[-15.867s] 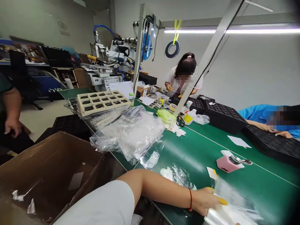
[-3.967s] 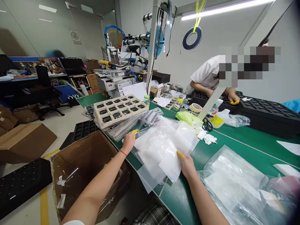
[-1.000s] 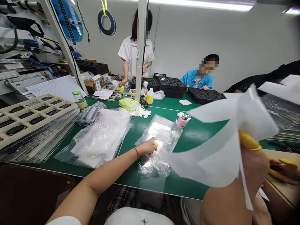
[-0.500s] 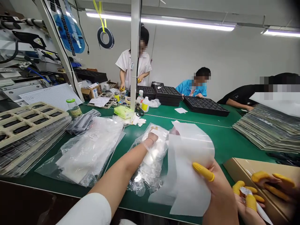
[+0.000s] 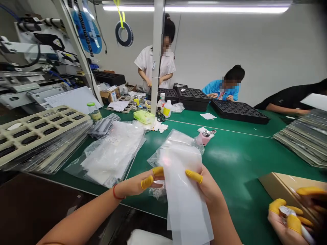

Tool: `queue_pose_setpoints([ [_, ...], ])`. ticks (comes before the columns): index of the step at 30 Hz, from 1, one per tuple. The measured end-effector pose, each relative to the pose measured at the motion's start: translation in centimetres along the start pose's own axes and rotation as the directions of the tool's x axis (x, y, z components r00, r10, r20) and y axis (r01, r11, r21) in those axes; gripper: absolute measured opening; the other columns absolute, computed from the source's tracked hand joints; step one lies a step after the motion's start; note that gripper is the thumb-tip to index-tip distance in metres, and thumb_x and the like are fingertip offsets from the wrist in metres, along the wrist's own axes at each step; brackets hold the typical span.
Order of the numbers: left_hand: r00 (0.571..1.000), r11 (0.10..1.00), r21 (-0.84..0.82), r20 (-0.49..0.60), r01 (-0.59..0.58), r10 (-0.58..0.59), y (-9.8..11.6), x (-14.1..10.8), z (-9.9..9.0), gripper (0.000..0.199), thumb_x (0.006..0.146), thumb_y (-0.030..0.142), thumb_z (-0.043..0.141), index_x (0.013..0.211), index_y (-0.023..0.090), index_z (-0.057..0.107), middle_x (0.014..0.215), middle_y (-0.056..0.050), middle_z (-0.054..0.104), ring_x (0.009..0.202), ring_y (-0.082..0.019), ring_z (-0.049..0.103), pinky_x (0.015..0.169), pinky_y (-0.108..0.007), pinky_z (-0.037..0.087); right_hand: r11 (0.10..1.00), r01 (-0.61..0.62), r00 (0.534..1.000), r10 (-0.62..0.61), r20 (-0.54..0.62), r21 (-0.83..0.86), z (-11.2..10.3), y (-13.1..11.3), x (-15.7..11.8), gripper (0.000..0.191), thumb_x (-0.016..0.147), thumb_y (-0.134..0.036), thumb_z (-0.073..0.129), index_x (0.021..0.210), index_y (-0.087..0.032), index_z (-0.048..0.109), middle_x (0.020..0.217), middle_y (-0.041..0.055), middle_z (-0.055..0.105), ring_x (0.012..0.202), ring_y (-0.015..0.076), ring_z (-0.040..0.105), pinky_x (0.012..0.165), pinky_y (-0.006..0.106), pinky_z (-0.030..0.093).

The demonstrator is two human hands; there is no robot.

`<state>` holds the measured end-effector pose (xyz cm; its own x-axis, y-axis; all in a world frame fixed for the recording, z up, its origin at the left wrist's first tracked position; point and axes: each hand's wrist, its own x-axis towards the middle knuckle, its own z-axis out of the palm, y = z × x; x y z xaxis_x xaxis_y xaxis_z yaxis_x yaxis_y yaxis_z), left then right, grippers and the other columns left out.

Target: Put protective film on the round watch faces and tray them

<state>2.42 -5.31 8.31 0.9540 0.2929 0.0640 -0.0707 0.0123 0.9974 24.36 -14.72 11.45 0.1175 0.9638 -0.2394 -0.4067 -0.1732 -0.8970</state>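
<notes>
Left hand point(image 5: 141, 182) has come off the clear plastic bag point(image 5: 177, 136), now at translucent sheets' point(image 5: 187, 207) left edge; thumb and fingers parted, contact unclear. Right hand point(image 5: 209, 187) pinches the sheets, thumb on top; they're straighter than before. Bag lies just beyond fingertips.

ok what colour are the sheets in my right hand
The sheets are whitish; head view.

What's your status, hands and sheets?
Right hand holding translucent sheets. Left hand open at their edge. Plastic bag on green table just beyond.
</notes>
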Motion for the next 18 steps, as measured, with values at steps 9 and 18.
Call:
queue_pose_setpoints([
  [9, 0.604, 0.79, -0.492, -0.771, -0.366, -0.2, -2.0, -5.8, 2.0, 0.062, 0.076, 0.028, 0.075, 0.132, 0.023, 0.05, 0.109, -0.009, 0.071, 0.095, -0.027, 0.069, 0.078, -0.036, 0.058, 0.936, -0.134, 0.964, 0.2, 0.176, -0.326, 10.3, 8.6, 2.4, 0.077, 0.072, -0.028, 0.073, 0.139, -0.027, 0.035, 0.12, 0.0078, 0.063, 0.094, 0.0219, 0.066, 0.073, 0.033, 0.057],
  [18, 0.365, 0.398, -0.357, -0.929, -0.845, -0.058, -1.6, -25.4, -2.2, 0.029, 0.089, 0.004, 0.048, 0.109, 0.017, 0.063, 0.058, 0.004, 0.067, 0.044, -0.005, 0.064, 0.037, -0.001, 0.044, 0.222, 0.602, 0.795, -0.262, 0.548, -0.767, 18.3, 11.3, 9.5, 0.053, 0.083, -0.036, 0.063, 0.132, -0.017, 0.051, 0.129, 0.0163, 0.056, 0.114, 0.0278, 0.054, 0.092, 0.043, 0.049],
])
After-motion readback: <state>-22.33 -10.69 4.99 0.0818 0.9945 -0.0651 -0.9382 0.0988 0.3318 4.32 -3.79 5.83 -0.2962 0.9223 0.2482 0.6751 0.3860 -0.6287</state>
